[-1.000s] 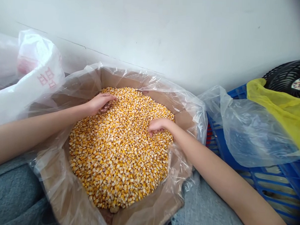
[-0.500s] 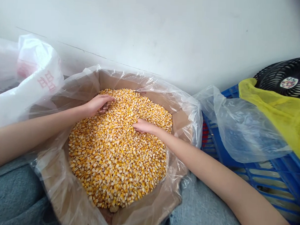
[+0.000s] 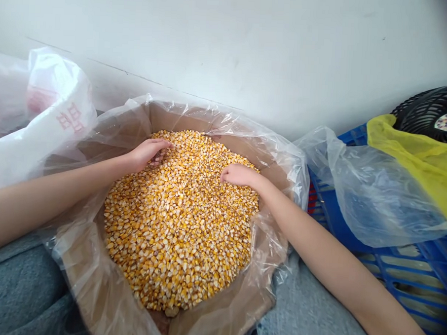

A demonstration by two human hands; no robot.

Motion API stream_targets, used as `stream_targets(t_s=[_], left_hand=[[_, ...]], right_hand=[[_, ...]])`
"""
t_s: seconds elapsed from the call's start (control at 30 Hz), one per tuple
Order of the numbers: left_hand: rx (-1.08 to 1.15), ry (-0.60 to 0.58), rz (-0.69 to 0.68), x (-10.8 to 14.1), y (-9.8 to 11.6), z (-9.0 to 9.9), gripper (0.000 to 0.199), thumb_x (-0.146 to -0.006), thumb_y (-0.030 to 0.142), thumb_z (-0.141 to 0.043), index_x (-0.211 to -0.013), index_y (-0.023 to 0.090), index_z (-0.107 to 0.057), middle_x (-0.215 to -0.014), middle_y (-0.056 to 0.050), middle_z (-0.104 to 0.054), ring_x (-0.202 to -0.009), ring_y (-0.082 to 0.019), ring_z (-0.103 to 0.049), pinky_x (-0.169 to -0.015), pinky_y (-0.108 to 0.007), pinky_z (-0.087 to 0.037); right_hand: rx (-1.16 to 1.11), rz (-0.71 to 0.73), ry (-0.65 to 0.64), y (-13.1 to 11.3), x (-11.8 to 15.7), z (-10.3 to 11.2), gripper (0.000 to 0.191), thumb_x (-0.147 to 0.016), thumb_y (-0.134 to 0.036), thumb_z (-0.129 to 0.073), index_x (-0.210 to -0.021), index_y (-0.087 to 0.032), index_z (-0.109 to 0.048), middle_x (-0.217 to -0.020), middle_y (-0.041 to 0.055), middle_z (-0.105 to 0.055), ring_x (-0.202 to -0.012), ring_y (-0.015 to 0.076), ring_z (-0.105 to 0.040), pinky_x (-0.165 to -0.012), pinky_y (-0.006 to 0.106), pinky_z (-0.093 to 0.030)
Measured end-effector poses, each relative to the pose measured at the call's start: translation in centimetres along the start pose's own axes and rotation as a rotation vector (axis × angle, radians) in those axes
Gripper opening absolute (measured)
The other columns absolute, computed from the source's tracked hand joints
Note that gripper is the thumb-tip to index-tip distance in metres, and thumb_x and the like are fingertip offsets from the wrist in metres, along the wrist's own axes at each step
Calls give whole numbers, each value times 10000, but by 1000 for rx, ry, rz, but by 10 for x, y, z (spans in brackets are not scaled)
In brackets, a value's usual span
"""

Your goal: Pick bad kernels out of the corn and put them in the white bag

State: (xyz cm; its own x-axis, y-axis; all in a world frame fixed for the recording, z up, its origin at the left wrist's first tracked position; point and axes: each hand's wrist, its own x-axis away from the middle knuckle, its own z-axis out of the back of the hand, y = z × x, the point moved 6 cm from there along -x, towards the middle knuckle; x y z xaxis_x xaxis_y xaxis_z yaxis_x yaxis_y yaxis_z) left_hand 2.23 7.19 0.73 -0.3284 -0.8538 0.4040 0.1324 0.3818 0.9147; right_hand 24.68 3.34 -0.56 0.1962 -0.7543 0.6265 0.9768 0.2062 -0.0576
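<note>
A heap of yellow and white corn kernels (image 3: 180, 225) fills a cardboard box (image 3: 177, 118) lined with a clear plastic bag (image 3: 300, 178). My left hand (image 3: 146, 154) rests at the heap's far left side, cupped, fingers curled under in shadow; what lies in them is hidden. Over the right part of the corn, my right hand (image 3: 241, 174) is closed with its fingertips bent down at the kernels. Whatever they pinch is too small to make out. The two hands are apart.
At the left stands a white plastic sack (image 3: 63, 106) with red print. To the right, a blue plastic crate (image 3: 407, 274) bears a clear plastic bag (image 3: 385, 204), yellow mesh cloth (image 3: 412, 156) and a black fan (image 3: 426, 109). A white wall (image 3: 228, 49) rises behind the box.
My right hand has moved right and slightly away from me across the corn, its fingers now bent downward. My left hand stays in nearly the same place. The view has shifted slightly.
</note>
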Motion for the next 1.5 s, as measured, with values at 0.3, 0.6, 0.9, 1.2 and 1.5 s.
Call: stream_targets(t_s=[0.3,0.6,0.9,1.2,1.5], left_hand=[[-25,-25,8,-2,-4,0,154,-684,310,-496,-750,172,-513,-501,48,-315,-351,-45,-276,-311,-163,-157],[-51,-57,24,-2,-6,-2,182,-693,328,-492,-781,171,-517,-499,54,-294,-348,-41,-261,-308,-158,-161],[-36,-31,56,0,-7,-3,186,-687,314,-512,-781,155,-531,-476,52,-315,-338,-34,-260,-301,-147,-163],[-45,-33,61,-1,-7,-3,186,-686,305,-508,-792,155,-535,-463,55,-304,-334,-36,-255,-304,-152,-149],[-46,-41,42,-2,-7,-2,195,-681,322,-504,-801,172,-538,-486,54,-310,-331,-36,-257,-308,-158,-158]], right_hand=[[254,-55,-308,-13,-4,-39,348,-628,-156,-450,-899,-35,-634,-871,168,-615,-735,243,-571,-592,306,-421],[327,51,-431,-35,0,-57,305,-587,-135,-466,-819,-36,-637,-834,158,-609,-746,237,-564,-618,304,-416],[374,-23,-648,-37,-3,-88,166,-574,-169,-478,-643,-80,-600,-696,103,-570,-739,248,-543,-663,374,-399],[196,169,-830,-60,26,-107,148,-560,-135,-457,-415,-137,-429,-427,-22,-384,-431,84,-370,-442,217,-323],[-891,458,-636,-110,35,-39,163,-646,-270,-495,-569,-143,-428,-446,-76,-322,-379,26,-234,-361,159,-178]])
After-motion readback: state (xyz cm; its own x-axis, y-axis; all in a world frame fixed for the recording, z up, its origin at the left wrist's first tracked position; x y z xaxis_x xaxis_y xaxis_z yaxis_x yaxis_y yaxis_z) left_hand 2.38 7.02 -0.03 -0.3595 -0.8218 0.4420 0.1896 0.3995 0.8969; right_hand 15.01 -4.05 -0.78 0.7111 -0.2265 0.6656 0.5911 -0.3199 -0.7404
